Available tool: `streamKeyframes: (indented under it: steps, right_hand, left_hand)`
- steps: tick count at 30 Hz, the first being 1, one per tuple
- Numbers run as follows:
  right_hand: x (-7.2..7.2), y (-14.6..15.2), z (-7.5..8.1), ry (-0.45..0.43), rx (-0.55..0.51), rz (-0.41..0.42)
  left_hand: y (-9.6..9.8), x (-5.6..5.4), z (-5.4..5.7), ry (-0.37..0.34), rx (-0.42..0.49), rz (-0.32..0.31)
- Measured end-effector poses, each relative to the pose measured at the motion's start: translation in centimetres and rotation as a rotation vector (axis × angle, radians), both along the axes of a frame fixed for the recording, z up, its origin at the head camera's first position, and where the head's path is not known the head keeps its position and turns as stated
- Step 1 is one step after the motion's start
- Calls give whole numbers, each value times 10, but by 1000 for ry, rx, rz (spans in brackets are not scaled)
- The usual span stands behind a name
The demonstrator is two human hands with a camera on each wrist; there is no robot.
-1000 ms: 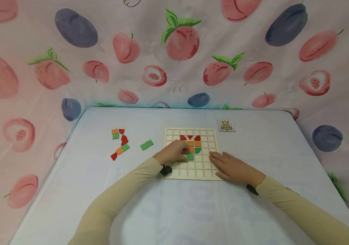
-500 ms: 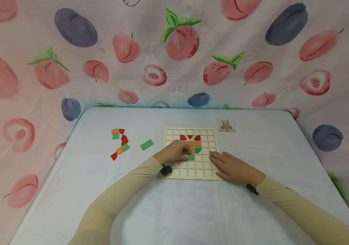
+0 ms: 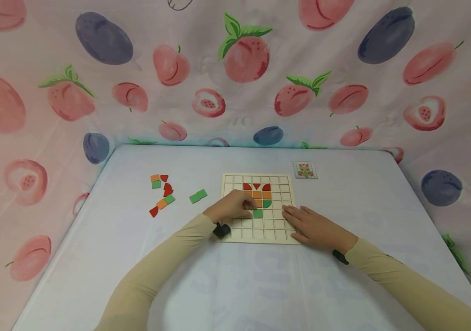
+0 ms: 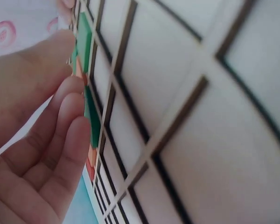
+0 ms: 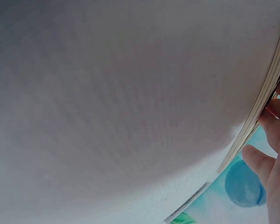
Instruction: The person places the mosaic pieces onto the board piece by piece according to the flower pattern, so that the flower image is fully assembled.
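Note:
A pale wooden grid board (image 3: 266,233) lies mid-table, with red, orange and green pieces set in its squares. One green square tile (image 3: 258,213) sits in the column below the orange squares. My left hand (image 3: 232,206) is over the board's left half, its bent fingertips right beside that tile. In the left wrist view, thumb and fingers (image 4: 74,135) stand apart close to the pieces, with nothing seen between them. My right hand (image 3: 315,227) rests on the board's right edge with its fingers extended; the right wrist view shows those fingertips (image 5: 270,123) at the edge.
To the left lie two green tiles (image 3: 198,196) side by side. Farther left are loose red pieces (image 3: 168,189), orange squares (image 3: 161,203) and green squares (image 3: 156,184). Behind the board, at right, lies a small pattern card (image 3: 305,169). A fruit-print cloth (image 3: 235,105) rises behind the table.
The green square tile has shifted slightly right and now sits in its square. My left hand has drawn back a little to the left from it. The right hand stays put.

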State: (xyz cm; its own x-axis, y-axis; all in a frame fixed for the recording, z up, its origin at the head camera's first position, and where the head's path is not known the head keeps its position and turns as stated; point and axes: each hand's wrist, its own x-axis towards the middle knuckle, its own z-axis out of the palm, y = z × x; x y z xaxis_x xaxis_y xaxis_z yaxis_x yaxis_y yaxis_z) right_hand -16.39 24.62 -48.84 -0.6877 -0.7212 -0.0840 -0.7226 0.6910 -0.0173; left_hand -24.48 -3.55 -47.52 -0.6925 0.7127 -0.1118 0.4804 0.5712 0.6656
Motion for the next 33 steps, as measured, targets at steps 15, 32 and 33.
streamKeyframes:
  steps: [15, 32, 33]
  right_hand:
    - [0, 0, -1, -8, 4, -14]
    - [3, -2, 5, -34, -10, -21]
    - [3, -2, 5, -34, -8, -22]
  left_hand:
    - [-59, -18, 19, -62, 124, 77]
    - [-176, -28, 19, -28, 126, 390]
    - [-182, -28, 19, -28, 120, 409]
